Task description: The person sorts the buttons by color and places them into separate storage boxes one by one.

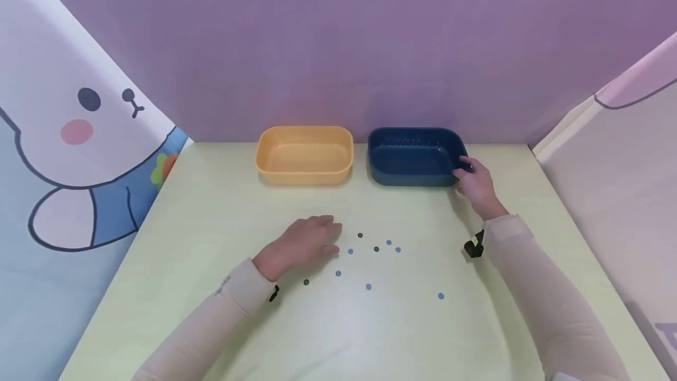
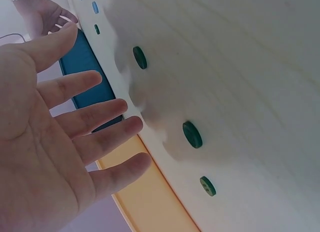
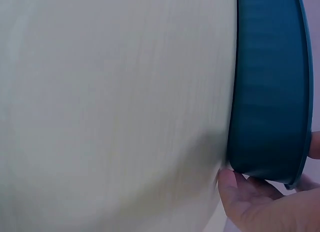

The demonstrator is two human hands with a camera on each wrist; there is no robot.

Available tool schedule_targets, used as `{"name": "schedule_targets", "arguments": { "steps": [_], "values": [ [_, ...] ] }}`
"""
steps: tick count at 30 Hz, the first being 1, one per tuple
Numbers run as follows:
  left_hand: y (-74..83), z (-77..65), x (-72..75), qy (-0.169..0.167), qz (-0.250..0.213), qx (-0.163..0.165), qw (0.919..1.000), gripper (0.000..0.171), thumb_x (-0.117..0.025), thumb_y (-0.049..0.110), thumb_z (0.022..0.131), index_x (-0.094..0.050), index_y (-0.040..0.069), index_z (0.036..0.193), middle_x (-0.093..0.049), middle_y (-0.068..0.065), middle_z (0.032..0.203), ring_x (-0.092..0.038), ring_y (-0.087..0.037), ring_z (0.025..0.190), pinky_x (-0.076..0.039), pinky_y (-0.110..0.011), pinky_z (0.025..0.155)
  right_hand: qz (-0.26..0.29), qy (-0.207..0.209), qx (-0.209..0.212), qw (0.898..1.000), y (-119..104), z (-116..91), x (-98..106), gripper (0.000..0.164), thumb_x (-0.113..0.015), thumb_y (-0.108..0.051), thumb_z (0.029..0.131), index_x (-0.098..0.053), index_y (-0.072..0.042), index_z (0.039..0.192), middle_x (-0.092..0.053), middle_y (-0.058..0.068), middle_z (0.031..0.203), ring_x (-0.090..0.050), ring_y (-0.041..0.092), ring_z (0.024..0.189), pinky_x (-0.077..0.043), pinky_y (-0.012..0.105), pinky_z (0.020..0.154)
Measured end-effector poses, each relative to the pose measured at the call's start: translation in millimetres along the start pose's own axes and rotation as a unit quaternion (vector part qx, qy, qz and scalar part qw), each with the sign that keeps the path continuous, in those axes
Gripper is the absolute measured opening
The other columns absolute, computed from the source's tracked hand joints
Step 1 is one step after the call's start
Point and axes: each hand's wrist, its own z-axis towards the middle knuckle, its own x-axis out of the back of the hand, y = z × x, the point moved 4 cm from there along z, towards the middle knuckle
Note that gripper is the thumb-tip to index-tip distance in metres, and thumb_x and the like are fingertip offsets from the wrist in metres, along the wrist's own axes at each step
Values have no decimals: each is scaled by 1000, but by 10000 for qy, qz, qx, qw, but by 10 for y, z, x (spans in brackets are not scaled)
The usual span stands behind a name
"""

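Purple wall [image 1: 338, 46] fills the upper frame behind a pale green table [image 1: 317, 346]; a cartoon-printed panel [image 1: 100, 151] borders it at left. Just right of upper centre, a dark blue tray [image 1: 409, 163] stands upright beside a yellow tray [image 1: 304, 160], a narrow gap between them. The right hand [image 1: 478, 188] grasps the blue tray at its right end, fingers and thumb set about the rim and outer wall. The left hand [image 1: 301, 243], near centre, is unclenched and holds nothing, its fingers extended beside scattered green buttons [image 1: 376, 249] and blue buttons [image 1: 368, 287], which lie across the centre and lower centre. The blue tray appears to be moulded plastic: probably light, stiff and hard to break, though its smooth wall may slip; the rim at a short end offers a sure hold. The buttons, thin and seemingly rigid, probably slide easily and are best pinched by opposite edges.
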Motion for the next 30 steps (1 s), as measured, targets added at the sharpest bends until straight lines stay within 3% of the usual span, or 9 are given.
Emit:
{"name": "schedule_targets", "arguments": {
  "steps": [9,15,26,30],
  "values": [
    [49,-16,15,-195,-96,157,9996,50,-65,39,99,-56,15,141,-55,-9,143,-54,-26,128,-48,-44,102,44,-81,-66,9999,42,-71,24,58,-48,-18,105,-29,-9,159,-36,25,154,-48,34,128,-53,40,95],
    [75,5,11,-67,-24,-3,10000,48,-66,37,99,-58,13,140,-58,-8,140,-57,-25,123,-49,-42,100,94,-83,-68,9999,44,-145,39,58,-48,-18,105,-28,-9,159,-37,26,153,-47,36,130,-48,48,102],
    [94,57,-15,-79,-24,-235,9997,34,-66,33,99,-67,17,129,-60,-9,138,-57,-25,126,-50,-43,100,-179,4,44,9998,58,-297,38,57,-51,-17,104,-33,-7,157,-47,24,137,-54,32,113,-54,31,82],
    [117,68,-2,-44,-84,-336,9994,27,-68,29,98,-72,16,121,-64,-7,126,-62,-23,113,-53,-41,92,-294,-9,126,9995,78,-323,30,56,-51,-20,105,-34,-7,157,-48,23,133,-54,29,106,-53,26,74]
  ]
}}
